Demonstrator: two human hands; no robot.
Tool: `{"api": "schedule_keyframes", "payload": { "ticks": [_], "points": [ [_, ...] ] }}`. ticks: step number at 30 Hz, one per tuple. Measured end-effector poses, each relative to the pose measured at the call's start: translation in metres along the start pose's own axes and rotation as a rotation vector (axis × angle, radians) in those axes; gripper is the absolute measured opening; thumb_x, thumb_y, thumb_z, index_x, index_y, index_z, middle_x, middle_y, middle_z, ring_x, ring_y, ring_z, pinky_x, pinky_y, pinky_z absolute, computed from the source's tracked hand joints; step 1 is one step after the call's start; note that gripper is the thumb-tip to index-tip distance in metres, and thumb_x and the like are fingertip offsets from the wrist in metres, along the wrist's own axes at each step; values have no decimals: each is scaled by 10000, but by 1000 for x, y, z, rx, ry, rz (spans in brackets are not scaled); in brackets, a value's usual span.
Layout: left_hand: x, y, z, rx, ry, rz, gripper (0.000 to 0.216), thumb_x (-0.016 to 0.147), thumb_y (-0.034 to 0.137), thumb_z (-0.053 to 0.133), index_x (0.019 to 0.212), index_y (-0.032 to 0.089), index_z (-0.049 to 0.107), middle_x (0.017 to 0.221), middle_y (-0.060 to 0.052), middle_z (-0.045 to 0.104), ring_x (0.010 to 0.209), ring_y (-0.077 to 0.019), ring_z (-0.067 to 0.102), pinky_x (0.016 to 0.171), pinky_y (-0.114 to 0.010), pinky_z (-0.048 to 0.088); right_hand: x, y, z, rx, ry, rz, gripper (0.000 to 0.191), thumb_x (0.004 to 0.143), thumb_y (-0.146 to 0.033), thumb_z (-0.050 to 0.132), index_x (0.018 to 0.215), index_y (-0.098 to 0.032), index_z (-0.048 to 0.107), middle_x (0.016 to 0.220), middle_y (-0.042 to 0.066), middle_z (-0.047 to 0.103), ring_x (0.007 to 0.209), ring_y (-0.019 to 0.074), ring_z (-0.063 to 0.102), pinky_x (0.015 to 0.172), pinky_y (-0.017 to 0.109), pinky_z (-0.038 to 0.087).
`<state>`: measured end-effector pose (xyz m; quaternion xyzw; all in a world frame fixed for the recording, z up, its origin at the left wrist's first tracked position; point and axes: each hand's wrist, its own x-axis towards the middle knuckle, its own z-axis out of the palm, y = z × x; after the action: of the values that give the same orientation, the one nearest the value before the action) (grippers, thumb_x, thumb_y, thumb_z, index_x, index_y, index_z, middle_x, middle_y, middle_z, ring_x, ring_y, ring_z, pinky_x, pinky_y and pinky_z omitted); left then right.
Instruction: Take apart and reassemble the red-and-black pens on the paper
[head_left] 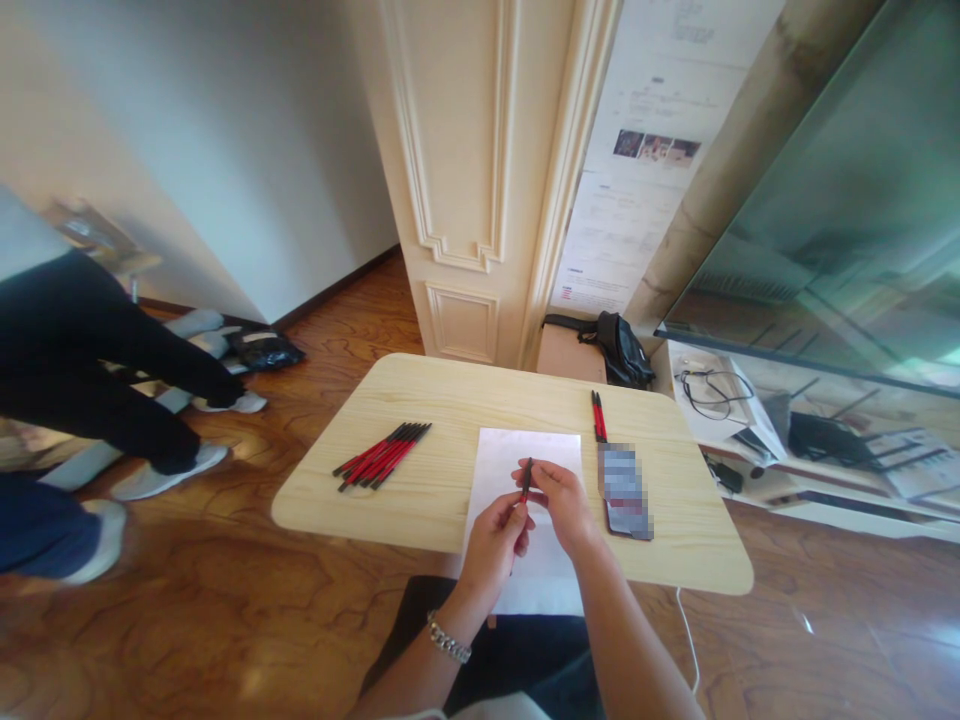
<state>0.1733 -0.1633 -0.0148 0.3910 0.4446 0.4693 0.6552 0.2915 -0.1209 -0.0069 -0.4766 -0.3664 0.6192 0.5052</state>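
Observation:
Both hands meet over a white sheet of paper and grip one red pen with a black end. My left hand is closed round its lower red part. The fingers of my right hand pinch the black upper end. Most of the pen's middle is hidden by the fingers. To the left, a bundle of several red and black pens lies slanted on the wooden table. On the right, a couple of similar pens lie just above a phone with a blurred screen.
Two people's legs are at the left on the wooden floor. Behind the table are a cream panelled pillar and a black bag on a box. A white cable hangs by the table's right side. A screen stands above a white shelf.

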Motion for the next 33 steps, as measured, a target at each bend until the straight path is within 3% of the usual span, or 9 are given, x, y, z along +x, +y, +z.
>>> {"api": "schedule_keyframes", "payload": {
  "ticks": [6, 10, 18, 29, 33],
  "points": [
    [2, -3, -1, -6, 2, 2, 380, 842, 424, 555, 1076, 127, 592, 669, 1, 561, 462, -72, 453, 407, -194, 313, 4, 4, -2, -140, 80, -86, 299, 715, -414, 687, 883, -171, 648, 727, 25, 661, 647, 142, 586, 640, 276, 452],
    [3, -6, -2, -8, -4, 20, 406, 843, 430, 551, 1112, 127, 579, 669, 1, 559, 450, -69, 438, 403, -196, 309, 4, -1, -5, -172, 43, -50, 309, 752, -414, 636, 947, -175, 650, 817, 54, 693, 719, 157, 610, 677, 284, 443],
    [2, -8, -2, 6, -29, -34, 383, 850, 431, 531, 1112, 154, 558, 631, 27, 515, 421, -53, 380, 379, -179, 234, 9, -11, -8, -211, 97, -51, 365, 733, -457, 642, 971, -179, 650, 845, 68, 701, 761, 176, 624, 670, 285, 434],
    [-4, -9, -9, 22, -45, -80, 391, 815, 463, 561, 1080, 175, 560, 602, 41, 498, 412, -57, 364, 371, -177, 205, 28, -28, -15, -53, 189, -78, 410, 683, -482, 688, 945, -168, 661, 870, 83, 695, 708, 156, 616, 614, 253, 442],
    [-6, -9, -16, -21, -4, -82, 413, 790, 477, 585, 1071, 175, 565, 595, 49, 495, 398, -54, 367, 368, -181, 207, 35, -17, -18, -249, 196, -94, 410, 706, -480, 653, 959, -158, 672, 817, 73, 693, 673, 169, 611, 611, 277, 447]
  ]
}}
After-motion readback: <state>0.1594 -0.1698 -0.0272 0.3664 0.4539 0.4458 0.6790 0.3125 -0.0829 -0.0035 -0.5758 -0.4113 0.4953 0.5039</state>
